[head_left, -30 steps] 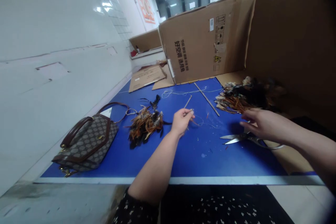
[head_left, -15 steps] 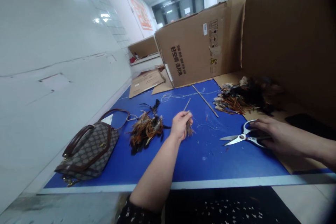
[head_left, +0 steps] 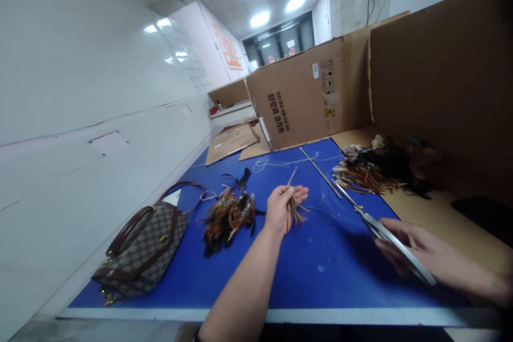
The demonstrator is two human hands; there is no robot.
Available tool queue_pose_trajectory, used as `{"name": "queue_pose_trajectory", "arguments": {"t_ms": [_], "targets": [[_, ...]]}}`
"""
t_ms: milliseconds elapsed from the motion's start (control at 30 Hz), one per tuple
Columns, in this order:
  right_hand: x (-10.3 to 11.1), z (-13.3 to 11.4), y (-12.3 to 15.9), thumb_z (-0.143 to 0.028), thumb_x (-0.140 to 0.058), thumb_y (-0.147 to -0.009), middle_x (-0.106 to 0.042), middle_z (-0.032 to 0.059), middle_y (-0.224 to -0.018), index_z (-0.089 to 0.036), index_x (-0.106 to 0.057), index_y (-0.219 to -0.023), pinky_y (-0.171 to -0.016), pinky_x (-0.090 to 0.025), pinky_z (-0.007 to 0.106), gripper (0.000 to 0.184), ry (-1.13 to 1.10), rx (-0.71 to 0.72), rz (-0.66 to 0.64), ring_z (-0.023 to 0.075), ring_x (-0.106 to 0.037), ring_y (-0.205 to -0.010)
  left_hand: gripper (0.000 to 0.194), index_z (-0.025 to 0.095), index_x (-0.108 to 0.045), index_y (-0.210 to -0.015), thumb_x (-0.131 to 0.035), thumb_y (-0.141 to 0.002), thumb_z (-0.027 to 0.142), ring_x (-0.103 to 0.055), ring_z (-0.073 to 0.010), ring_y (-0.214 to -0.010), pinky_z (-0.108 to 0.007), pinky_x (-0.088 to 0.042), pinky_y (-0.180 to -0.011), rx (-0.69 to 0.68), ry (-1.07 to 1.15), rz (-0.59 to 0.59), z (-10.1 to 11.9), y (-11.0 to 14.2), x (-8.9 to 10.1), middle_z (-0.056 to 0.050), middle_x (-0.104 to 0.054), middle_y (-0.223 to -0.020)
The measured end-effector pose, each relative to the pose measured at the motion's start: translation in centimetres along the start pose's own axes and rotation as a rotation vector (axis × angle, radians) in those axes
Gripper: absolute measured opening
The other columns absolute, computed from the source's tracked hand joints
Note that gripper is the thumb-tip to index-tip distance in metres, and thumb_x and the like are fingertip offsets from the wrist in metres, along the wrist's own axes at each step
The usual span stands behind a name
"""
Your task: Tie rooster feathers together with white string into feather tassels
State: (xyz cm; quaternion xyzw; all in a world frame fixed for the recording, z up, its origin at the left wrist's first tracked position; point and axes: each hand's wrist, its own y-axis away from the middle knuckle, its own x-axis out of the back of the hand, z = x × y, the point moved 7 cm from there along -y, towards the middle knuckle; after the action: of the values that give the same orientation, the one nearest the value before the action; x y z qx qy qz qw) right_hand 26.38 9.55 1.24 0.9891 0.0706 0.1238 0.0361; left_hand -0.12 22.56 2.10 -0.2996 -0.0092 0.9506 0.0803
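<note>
My left hand point(head_left: 282, 206) is closed on a small bundle of brown feathers point(head_left: 295, 210) above the blue tabletop. Its thumb presses the bundle while the other fingers stretch out to the right; a thin stick point(head_left: 293, 175) pokes up past the thumb. On the right, my right hand point(head_left: 404, 246) grips a pair of metal scissors point(head_left: 371, 220), turned edge-on with the tips pointing up and left. Because of that angle and some blur, I cannot tell how far the blades are parted. A pile of brown and black feathers point(head_left: 229, 216) lies left of my left hand.
A patterned handbag point(head_left: 146, 248) lies on the left of the blue table point(head_left: 288, 288). Loose string point(head_left: 276, 162) and a thin strip point(head_left: 320, 172) lie farther back. More feathers point(head_left: 380, 168) rest at the right by tall cardboard panels point(head_left: 304, 101). A dark flat object point(head_left: 484, 216) is at far right.
My right hand has lifted the scissors off the table and turned them edge-on, tips now up and left. My left hand's fingers have straightened around the feather bundle. The view has tilted up slightly.
</note>
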Motion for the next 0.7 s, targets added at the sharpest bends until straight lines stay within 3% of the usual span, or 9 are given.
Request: {"name": "queue_pose_trajectory", "arguments": {"t_ms": [33,133,300,433,700], "targets": [[-2.5,0.2,0.2,-0.065,-0.064,-0.091,-0.059,0.0038,-0.068,-0.022,-0.061,-0.083,-0.051,-0.048,0.031,0.044,-0.126,-0.023,-0.136,0.0154,-0.057,-0.053,0.032,0.015,-0.055,-0.097,-0.082,-0.084,0.027,-0.076,-0.0306,-0.105,-0.05,-0.055,-0.103,0.006,0.015,-0.011,-0.1,0.1,-0.2,-0.014,-0.078,-0.103],[-7.3,0.4,0.1,-0.071,-0.054,-0.094,-0.057,0.0001,-0.062,-0.021,-0.053,-0.085,-0.043,-0.039,0.025,0.051,-0.309,-0.039,-0.24,0.0125,-0.054,-0.044,0.031,0.015,-0.055,-0.098,-0.081,-0.084,0.025,-0.075,-0.0305,-0.107,-0.051,-0.052,-0.107,0.04,0.042,-0.032,-0.5,0.6,-0.9,-0.014,-0.077,-0.105],[-12.4,0.3,-1.1,-0.075,-0.055,-0.091,-0.058,-0.0017,-0.059,-0.019,-0.053,-0.087,-0.044,-0.042,0.023,0.056,-0.497,-0.052,-0.334,0.0115,-0.054,-0.043,0.03,0.015,-0.056,-0.1,-0.08,-0.085,0.025,-0.074,-0.0311,-0.112,-0.051,-0.049,-0.111,0.049,0.056,-0.044,-0.6,1.1,-1.7,-0.015,-0.077,-0.109],[-13.8,0.5,-1.8,-0.073,-0.054,-0.094,-0.061,-0.0005,-0.06,-0.017,-0.055,-0.087,-0.044,-0.041,0.022,0.056,-0.558,-0.048,-0.327,0.0115,-0.056,-0.043,0.029,0.016,-0.056,-0.102,-0.079,-0.087,0.025,-0.072,-0.0319,-0.114,-0.053,-0.047,-0.112,0.04,0.075,-0.071,-0.4,1.4,-2.1,-0.015,-0.077,-0.111],[-13.2,-0.2,-1.9,-0.071,-0.055,-0.094,-0.061,-0.001,-0.061,-0.018,-0.056,-0.089,-0.046,-0.04,0.023,0.054,-0.564,-0.025,-0.256,0.0119,-0.057,-0.045,0.031,0.018,-0.055,-0.101,-0.08,-0.086,0.029,-0.07,-0.0326,-0.119,-0.057,-0.046,-0.112,0.072,0.058,-0.122,-0.8,2.2,-3.0,-0.013,-0.077,-0.11]]}}
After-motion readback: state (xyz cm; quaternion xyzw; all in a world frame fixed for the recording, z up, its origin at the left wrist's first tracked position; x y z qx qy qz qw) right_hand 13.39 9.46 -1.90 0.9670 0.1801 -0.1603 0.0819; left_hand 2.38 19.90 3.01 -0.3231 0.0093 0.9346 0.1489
